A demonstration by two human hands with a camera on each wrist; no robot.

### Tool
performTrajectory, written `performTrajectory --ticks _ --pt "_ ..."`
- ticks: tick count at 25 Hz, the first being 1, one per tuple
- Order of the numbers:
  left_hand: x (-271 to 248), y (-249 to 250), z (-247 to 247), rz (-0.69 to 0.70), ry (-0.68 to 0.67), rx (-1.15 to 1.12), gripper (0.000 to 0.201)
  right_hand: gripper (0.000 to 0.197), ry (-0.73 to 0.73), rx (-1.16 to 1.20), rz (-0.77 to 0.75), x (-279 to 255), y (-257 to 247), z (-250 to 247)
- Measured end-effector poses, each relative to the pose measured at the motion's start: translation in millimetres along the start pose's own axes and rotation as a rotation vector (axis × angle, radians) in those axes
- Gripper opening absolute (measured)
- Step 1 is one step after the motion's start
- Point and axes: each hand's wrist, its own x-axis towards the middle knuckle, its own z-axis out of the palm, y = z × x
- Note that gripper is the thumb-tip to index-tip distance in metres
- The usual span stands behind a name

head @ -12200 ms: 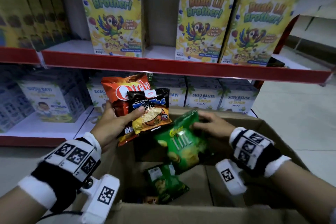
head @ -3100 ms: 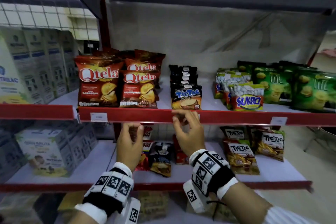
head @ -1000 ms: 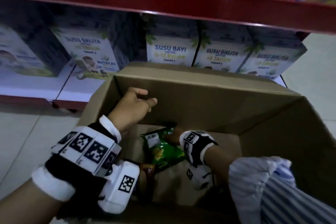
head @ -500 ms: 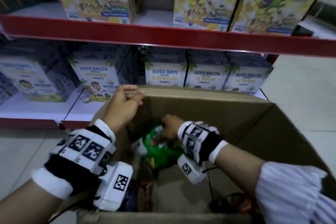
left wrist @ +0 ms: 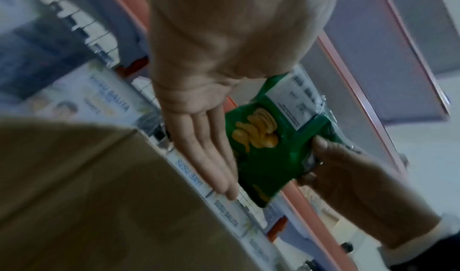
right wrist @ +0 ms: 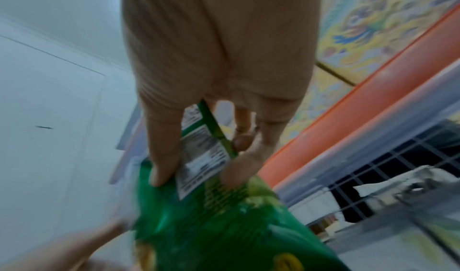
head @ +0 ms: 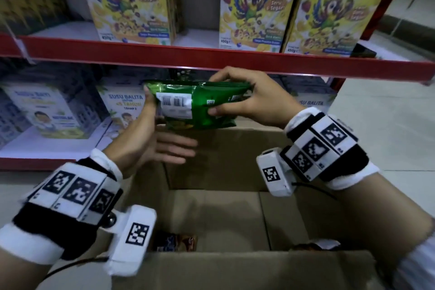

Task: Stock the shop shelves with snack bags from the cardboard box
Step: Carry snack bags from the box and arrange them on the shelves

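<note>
At frame centre, above the box [head: 226, 198], the right hand [head: 254, 99] pinches the green bag [head: 197, 106] by its right end. The left hand [head: 150, 143] lies spread, fingers straight, touching the bag's left edge.

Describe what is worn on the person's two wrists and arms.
Bare left hand and right hand. Each wrist has a black band with white cuffs, square black-and-white markers, and a white camera pod trailing a black cable. A striped sleeve shows at the right arm's edge.

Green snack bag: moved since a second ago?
Yes. The green snack bag, pinched by the right hand, has come up from the floor of the cardboard box to above its far rim.
</note>
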Motion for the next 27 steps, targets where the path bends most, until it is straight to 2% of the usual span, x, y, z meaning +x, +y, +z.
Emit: performTrajectory --ticks 2,4,5,6,8,10,12,14,16,18,19,20,21,23,24,27 --pt "-7 1 1 0.067 -0.079 -0.248 0.064 0.044 -0.101 -0.098 -0.054 -2 -6 -1" --pt "-9 5 -4 0.171 -0.055 -0.399 0.049 0.057 -0.270 -0.178 -0.047 -5 -7 -10" --pt "-9 7 -7 0.215 -0.034 -0.440 0.051 0.064 -0.320 -0.149 -0.024 -7 -7 -15" --pt "-10 8 -10 0.257 -0.027 -0.451 0.065 0.067 -0.317 -0.040 0.005 -8 -7 -19" --pt "-10 5 -14 0.363 -0.059 -0.358 0.088 0.063 -0.175 0.330 0.080 -6 -5 -21" --pt "-12 2 -13 0.459 -0.096 -0.224 0.094 0.051 -0.040 0.563 0.218 -3 -1 -17" --pt "-14 0 -10 0.502 -0.136 -0.179 0.097 0.048 -0.065 0.535 0.325 -1 3 -5" --pt "-14 0 -8 0.505 -0.153 -0.217 0.095 0.050 -0.131 0.452 0.358 2 9 14" --pt "-12 -3 -8 0.497 -0.060 -0.238 0.091 0.047 -0.082 0.457 0.367 7 15 32" --pt "-8 -7 -15 0.451 0.098 -0.103 0.104 0.049 -0.079 0.461 0.373 11 22 44" --pt "-5 -8 -20 0.437 0.177 -0.033 0.105 0.054 -0.124 0.452 0.391 12 27 48" --pt "-4 -9 -27 0.428 0.247 0.004 0.097 0.059 -0.199 0.433 0.430 13 34 53" --pt "0 -10 -36 0.421 0.298 0.007 0.081 0.061 -0.294 0.397 0.477 12 44 61" --pt "2 -10 -51 0.388 0.316 -0.021 0.040 0.049 -0.518 0.206 0.578 7 69 86" --pt "3 -11 -58 0.365 0.313 -0.004 0.030 0.045 -0.635 0.083 0.636 3 83 104" --pt "4 -16 -68 0.310 0.302 0.006 0.027 0.050 -0.985 -0.181 0.767 -9 125 171"
